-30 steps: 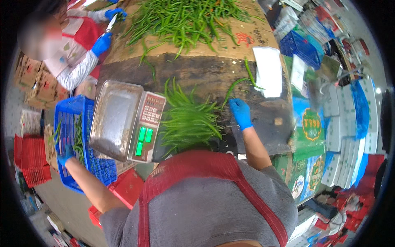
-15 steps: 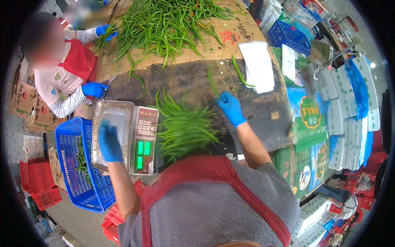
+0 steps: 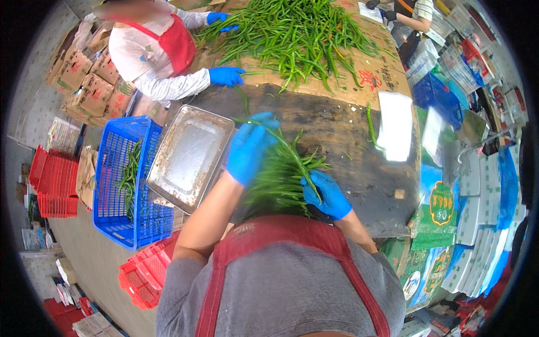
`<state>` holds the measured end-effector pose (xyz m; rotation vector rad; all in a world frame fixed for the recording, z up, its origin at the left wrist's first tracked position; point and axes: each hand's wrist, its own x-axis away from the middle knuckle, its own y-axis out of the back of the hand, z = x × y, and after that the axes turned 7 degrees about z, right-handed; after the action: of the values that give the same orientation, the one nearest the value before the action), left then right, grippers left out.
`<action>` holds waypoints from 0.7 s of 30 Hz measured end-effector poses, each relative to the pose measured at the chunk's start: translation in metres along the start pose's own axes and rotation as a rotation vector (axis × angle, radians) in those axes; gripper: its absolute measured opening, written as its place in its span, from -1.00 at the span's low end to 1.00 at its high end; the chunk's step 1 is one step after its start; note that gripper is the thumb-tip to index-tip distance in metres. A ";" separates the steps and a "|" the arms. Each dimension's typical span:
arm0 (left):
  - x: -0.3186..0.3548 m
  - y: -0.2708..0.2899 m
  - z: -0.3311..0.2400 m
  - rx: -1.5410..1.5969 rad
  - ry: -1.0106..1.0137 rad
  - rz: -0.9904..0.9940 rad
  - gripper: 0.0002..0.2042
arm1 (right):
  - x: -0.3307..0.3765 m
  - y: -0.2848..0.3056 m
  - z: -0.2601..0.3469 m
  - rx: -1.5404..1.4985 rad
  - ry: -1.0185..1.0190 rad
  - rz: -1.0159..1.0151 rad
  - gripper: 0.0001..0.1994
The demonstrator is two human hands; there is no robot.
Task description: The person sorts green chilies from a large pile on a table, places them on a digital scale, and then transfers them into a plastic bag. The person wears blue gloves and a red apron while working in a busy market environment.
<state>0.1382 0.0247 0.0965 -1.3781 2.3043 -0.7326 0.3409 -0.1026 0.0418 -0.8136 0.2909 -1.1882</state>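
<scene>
A bunch of long green chili peppers (image 3: 276,178) lies on the dark table (image 3: 342,126) right in front of me. My left hand (image 3: 250,147), in a blue glove, rests over the top left of the bunch with fingers curled around some peppers. My right hand (image 3: 327,194), also gloved blue, grips the bunch's lower right side and pinches one pepper that sticks up between both hands. A metal scale tray (image 3: 191,156) sits just left of my left hand.
A big heap of green peppers (image 3: 297,33) covers cardboard at the table's far side, where another person's gloved hands (image 3: 226,75) sort. A blue crate (image 3: 126,180) with some peppers stands left, red crates (image 3: 143,275) below it. White paper (image 3: 394,124) lies right.
My left hand came up from the blue crate, crossed the scale tray and landed on the pepper bunch. My right hand moved down and in onto the bunch's near side.
</scene>
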 end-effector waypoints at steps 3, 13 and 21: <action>0.005 0.015 0.001 -0.144 -0.041 -0.041 -0.70 | 0.005 -0.024 0.016 0.209 0.003 -0.031 -0.76; 0.009 0.019 -0.015 -0.336 -0.149 -0.283 -0.77 | 0.016 -0.026 0.037 0.341 -0.034 -0.006 -0.85; 0.016 0.036 -0.031 -0.424 -0.296 -0.332 -0.86 | -0.004 -0.031 0.030 0.179 -0.095 -0.091 -0.86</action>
<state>0.0889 0.0321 0.0990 -1.9381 2.0894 -0.1003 0.3358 -0.0909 0.0832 -0.7294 0.0690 -1.2372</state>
